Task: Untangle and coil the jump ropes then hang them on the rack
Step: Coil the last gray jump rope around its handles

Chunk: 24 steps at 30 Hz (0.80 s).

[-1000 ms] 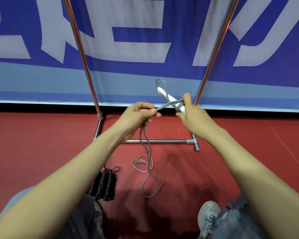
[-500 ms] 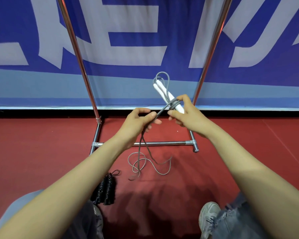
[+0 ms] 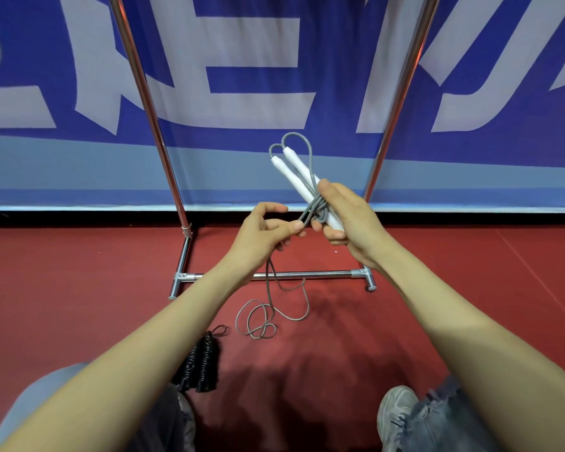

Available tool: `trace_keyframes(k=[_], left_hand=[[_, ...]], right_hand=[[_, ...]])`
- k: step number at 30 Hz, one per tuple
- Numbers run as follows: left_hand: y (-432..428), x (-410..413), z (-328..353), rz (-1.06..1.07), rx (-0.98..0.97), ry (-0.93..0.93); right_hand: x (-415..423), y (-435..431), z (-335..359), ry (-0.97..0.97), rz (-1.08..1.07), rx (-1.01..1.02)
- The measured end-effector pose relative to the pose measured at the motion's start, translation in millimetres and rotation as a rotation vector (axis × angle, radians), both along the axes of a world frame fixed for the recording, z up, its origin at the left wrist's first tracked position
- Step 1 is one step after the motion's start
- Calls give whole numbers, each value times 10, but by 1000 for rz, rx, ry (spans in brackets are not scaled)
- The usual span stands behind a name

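My right hand grips two white handles of a grey jump rope held side by side, tips pointing up and left. Grey cord is wound a few turns around the handles near my thumb. My left hand pinches the grey cord just left of that wrap. The rest of the cord hangs down from my left hand and lies in loose loops on the red floor. A black jump rope, bundled up, lies on the floor near my left knee. The metal rack stands right in front.
The rack's two chrome uprights rise out of the top of the view; its top bar is out of sight. A blue and white banner wall stands behind it. My knees and a grey sneaker are at the bottom.
The handles have tilted more upright and risen. My left hand moved closer to the right hand. The loose cord on the floor has shifted and shortened.
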<state>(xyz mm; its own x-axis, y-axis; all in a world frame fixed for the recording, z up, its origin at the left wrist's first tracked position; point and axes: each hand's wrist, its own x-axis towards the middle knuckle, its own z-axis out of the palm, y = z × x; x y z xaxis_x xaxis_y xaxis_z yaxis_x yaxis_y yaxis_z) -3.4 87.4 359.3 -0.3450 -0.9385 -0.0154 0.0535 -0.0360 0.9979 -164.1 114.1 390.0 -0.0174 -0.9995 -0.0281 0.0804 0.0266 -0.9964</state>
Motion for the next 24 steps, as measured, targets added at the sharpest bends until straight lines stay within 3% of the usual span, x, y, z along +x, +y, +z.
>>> trace_keyframes(k=[7, 24], left_hand=[[163, -28, -17, 27, -226, 79], [345, -155, -133, 68, -252, 13]], right_hand=[[-4, -19, -28, -6, -70, 18], [2, -36, -92, 149, -167, 38]])
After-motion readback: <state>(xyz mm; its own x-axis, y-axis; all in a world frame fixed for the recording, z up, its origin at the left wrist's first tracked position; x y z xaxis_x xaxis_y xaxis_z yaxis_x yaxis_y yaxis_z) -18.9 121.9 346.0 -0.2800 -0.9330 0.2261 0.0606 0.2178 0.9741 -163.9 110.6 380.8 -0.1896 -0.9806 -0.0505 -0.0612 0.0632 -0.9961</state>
